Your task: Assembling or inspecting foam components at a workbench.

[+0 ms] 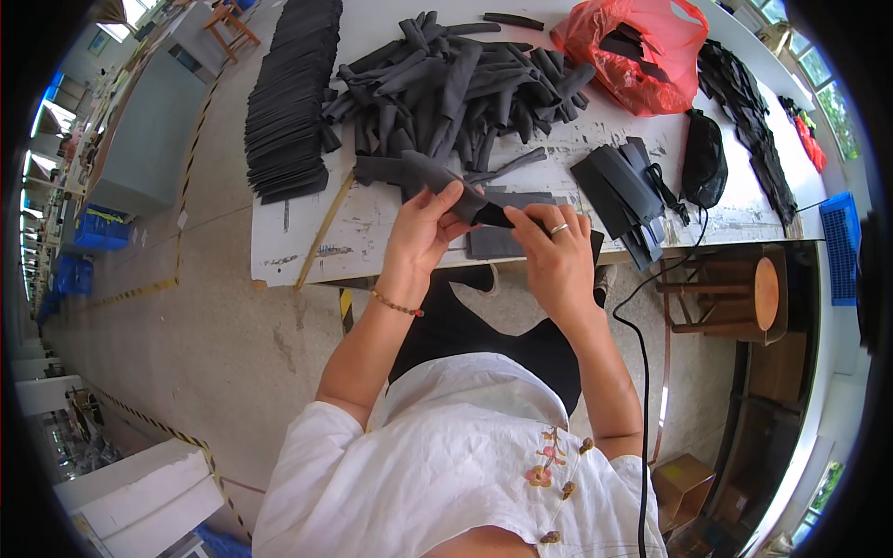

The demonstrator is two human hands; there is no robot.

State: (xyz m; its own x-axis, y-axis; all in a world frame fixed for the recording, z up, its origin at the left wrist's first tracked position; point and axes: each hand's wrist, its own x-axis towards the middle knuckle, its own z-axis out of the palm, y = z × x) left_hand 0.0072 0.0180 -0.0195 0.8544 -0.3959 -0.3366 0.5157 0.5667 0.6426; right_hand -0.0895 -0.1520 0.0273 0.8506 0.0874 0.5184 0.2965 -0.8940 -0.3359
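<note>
My left hand pinches a dark grey fabric piece, rolled or folded like a tube, over the table's front edge. My right hand, with a ring on it, grips the blacker end of the same piece, which shows at the piece's right opening. Whether that black part is a separate insert, I cannot tell. Flat dark grey pieces lie on the table under and between my hands. Just beyond is a large heap of similar loose tube-like pieces.
A long stack of flat dark pieces lines the white table's left side. To the right are a red plastic bag, dark flat strips, a black pouch and a cable. A wooden stool stands at right.
</note>
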